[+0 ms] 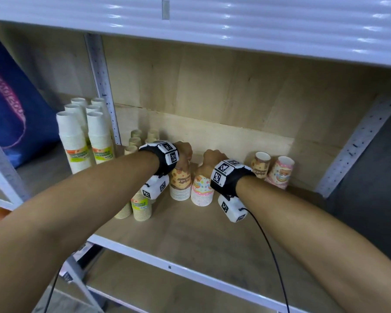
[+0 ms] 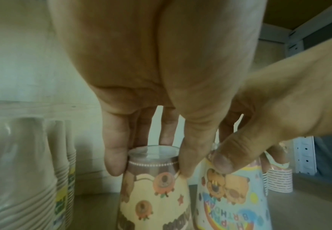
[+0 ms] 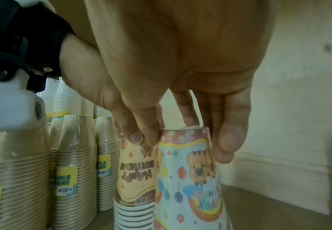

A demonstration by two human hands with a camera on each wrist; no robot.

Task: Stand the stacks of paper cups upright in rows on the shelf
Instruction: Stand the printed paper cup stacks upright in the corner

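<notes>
At frame centre on the shelf (image 1: 212,231), I am pinching the brown stack (image 1: 180,184) top with my left hand (image 1: 185,152) and the blue stack (image 1: 202,190) with my right hand (image 1: 209,159), steadying both upright, touching, to extend the row.

The wooden shelf (image 1: 190,231) carries wrapped stacks of paper cups, all standing mouth-down. A brown bear-print stack (image 1: 180,184) stands near the back board. Touching its right side is a pastel birthday stack (image 1: 201,190). Left of the bear-print stack stand kraft-coloured stacks (image 1: 141,206) in rows. Well to its right, two more printed stacks (image 1: 271,169) lean against the back board.
</notes>
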